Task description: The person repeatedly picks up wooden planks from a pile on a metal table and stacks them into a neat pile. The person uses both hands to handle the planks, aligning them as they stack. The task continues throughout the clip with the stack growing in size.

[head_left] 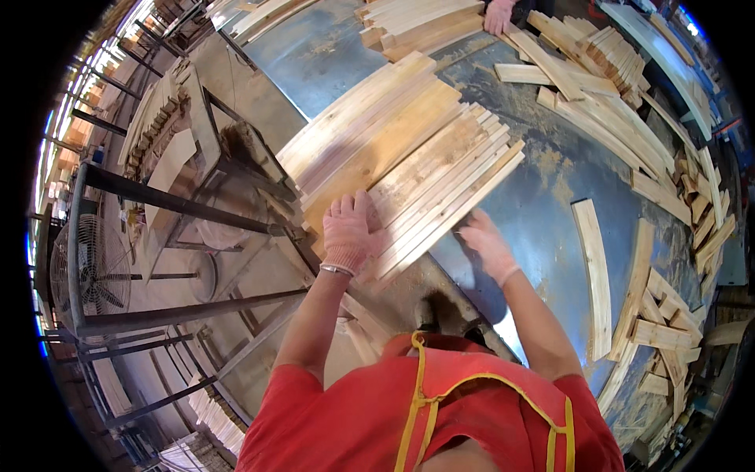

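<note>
My left hand (pixel 351 233), in a pale pink glove, lies on the near end of a stack of pale wooden boards (pixel 376 141). Its fingers rest on a tan board, thumb out to the right. Right of that board is a group of narrower wooden strips (pixel 452 185), packed side by side, their ends uneven. My right hand (pixel 486 245), gloved alike, hovers just right of the outermost strip with fingers partly spread and pointing left. Nothing shows in it; its fingertips are close to the strip's edge, and I cannot tell whether they touch. Both groups sit over the metal table's (pixel 543 212) left edge.
Across the table a co-worker's gloved hand (pixel 498 16) is beside another board stack (pixel 425 27). Loose boards (pixel 598 118) and offcuts (pixel 668 322) pile up on the right, near a curved board (pixel 594 275). To my left stand a metal frame (pixel 181 204) and a floor fan (pixel 93 267).
</note>
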`<state>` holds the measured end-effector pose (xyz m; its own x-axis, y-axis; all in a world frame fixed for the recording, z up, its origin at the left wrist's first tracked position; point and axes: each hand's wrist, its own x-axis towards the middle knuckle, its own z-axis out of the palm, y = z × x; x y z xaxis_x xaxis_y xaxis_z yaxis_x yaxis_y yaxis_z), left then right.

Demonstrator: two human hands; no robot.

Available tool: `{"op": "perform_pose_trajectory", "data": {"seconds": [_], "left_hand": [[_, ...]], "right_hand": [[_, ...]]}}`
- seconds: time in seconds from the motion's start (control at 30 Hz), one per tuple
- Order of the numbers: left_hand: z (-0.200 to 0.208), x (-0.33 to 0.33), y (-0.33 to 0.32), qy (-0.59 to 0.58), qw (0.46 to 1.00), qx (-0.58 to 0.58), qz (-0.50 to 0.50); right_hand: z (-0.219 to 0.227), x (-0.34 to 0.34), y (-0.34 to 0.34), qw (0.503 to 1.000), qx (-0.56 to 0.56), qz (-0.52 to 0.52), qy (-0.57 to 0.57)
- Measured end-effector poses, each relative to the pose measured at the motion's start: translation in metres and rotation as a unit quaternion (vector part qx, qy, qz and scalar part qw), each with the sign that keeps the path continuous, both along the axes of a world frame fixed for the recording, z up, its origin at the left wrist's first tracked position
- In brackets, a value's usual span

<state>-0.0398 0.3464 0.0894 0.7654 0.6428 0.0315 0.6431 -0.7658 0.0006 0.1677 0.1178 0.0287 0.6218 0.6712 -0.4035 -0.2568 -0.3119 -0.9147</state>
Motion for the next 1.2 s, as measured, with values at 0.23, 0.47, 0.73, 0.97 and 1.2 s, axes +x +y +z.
{"op": "perform_pose_trajectory", "data": {"seconds": [0.23, 0.47, 0.73, 0.97, 1.2], "left_hand": [[0.040, 0.021, 0.048, -0.028, 0.989, -0.142, 0.013], [0.031, 0.025, 0.113, -0.063, 0.962, -0.262, 0.042], [0.006, 0.035, 0.019, -0.074, 0.984, 0.016, -0.159], [-0.025, 0.067, -0.082, 0.002, 0.972, -0.132, -0.195], [-0.007, 0.072, -0.085, 0.036, 0.962, -0.110, -0.246]], "right_hand": [[-0.025, 0.105, -0.187, 0.899, -0.318, -0.075, -0.293], [-0.007, 0.126, -0.281, 0.749, -0.569, -0.088, -0.327], [0.026, 0.099, -0.189, 0.966, -0.223, -0.112, -0.063], [-0.007, 0.046, -0.025, 0.975, -0.187, 0.117, -0.027], [0.007, 0.191, 0.008, 0.923, -0.110, -0.104, -0.355]]}}
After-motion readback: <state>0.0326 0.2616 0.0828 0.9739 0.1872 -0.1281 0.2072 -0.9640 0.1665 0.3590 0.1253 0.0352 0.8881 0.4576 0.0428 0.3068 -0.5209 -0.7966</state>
